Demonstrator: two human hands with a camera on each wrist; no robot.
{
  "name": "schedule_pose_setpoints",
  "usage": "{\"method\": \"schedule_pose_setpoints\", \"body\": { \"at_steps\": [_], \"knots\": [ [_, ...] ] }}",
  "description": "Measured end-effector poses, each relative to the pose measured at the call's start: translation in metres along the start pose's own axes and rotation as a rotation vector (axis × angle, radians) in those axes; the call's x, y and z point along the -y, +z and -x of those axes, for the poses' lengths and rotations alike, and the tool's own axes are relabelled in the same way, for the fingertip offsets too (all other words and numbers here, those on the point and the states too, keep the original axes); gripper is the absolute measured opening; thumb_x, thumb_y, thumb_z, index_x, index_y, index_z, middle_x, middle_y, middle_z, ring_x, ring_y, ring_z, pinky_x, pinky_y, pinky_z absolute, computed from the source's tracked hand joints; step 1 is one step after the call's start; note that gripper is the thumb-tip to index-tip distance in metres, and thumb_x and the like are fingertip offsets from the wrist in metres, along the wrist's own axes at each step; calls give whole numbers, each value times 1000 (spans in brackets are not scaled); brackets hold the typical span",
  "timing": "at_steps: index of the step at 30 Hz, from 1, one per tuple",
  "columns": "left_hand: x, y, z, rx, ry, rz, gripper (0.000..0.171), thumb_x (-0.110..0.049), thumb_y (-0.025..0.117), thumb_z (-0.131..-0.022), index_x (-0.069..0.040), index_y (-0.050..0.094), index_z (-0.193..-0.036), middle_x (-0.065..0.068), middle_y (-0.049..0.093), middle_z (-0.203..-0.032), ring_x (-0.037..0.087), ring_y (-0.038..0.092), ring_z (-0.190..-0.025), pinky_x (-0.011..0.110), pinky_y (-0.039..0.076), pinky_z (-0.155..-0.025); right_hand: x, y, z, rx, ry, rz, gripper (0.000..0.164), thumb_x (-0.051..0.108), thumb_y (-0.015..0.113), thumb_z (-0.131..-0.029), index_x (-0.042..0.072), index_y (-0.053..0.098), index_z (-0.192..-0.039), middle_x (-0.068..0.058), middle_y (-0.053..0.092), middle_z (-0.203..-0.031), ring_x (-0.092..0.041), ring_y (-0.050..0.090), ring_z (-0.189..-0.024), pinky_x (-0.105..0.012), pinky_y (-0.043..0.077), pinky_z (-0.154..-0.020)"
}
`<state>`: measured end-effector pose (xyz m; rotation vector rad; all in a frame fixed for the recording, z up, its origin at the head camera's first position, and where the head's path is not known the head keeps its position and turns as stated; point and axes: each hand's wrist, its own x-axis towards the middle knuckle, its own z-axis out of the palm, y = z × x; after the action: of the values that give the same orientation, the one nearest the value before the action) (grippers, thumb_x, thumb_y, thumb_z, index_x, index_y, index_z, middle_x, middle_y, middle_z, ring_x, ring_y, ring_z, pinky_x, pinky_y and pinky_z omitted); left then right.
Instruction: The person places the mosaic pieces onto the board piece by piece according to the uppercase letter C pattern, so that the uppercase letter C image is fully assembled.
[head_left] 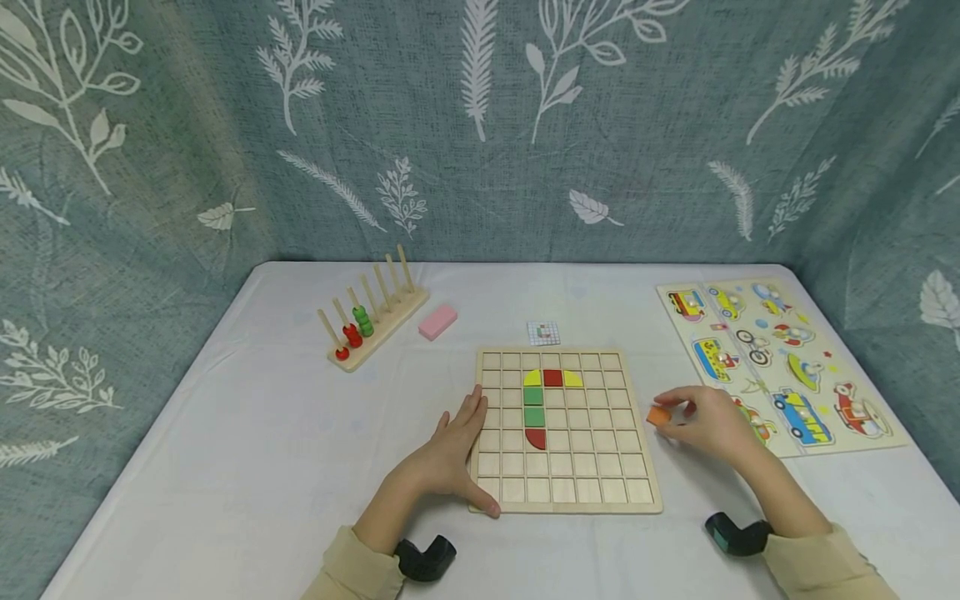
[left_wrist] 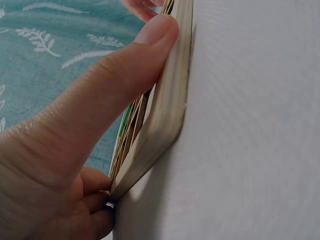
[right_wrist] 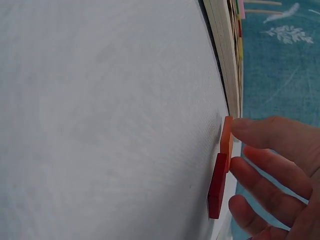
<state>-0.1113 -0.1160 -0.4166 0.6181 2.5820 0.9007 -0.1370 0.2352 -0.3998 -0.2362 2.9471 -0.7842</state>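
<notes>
A wooden grid board [head_left: 600, 490] lies before me, with green tiles [head_left: 533, 407], red tiles [head_left: 552, 378] and yellow quarter-round tiles [head_left: 572, 380] set in its cells. My left hand [head_left: 448, 457] rests spread along its left side, the thumb [left_wrist: 159, 37] across the front rim near the corner. Right of the board, my right hand [head_left: 705, 421] pinches an orange tile [head_left: 658, 416] between thumb and fingers, low over the cloth. A red tile [right_wrist: 217, 187] lies beside the orange one, partly hidden under the hand in the head view.
A small pattern card [head_left: 543, 333] lies behind the board. Farther left are a pink block [head_left: 438, 322] and a wooden peg stand [head_left: 390, 330] with red and green beads. A vehicle picture puzzle [head_left: 817, 367] lies at the right, close to my right hand.
</notes>
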Motion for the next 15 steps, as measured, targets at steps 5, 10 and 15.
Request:
{"method": "schedule_pose_setpoints", "body": {
  "at_steps": [5,10,15],
  "knots": [
    [0,0,0,0,0,3,135,-38,91,-44,8,11,-143,16,-2,-152,27,0,-139,50,6,-109,-3,0,0,11,21,17,34,14,77,-69,3,69,-99,-5,66,-86,-18,49,-72,-28,37,-58],
    [1,0,0,2,-3,4,135,-38,91,-44,8,11,-143,16,-2,-152,27,0,-139,50,6,-109,-3,-1,1,16,41,27,33,15,77,-69,3,69,-99,-4,66,-84,-17,49,-70,-28,37,-56],
    [0,0,0,4,-3,0,136,-39,91,-44,7,11,-143,16,-2,-152,26,0,-139,50,6,-109,-3,0,2,13,52,24,32,15,77,-69,3,69,-97,-3,66,-81,-16,48,-67,-28,36,-55]
  ]
}}
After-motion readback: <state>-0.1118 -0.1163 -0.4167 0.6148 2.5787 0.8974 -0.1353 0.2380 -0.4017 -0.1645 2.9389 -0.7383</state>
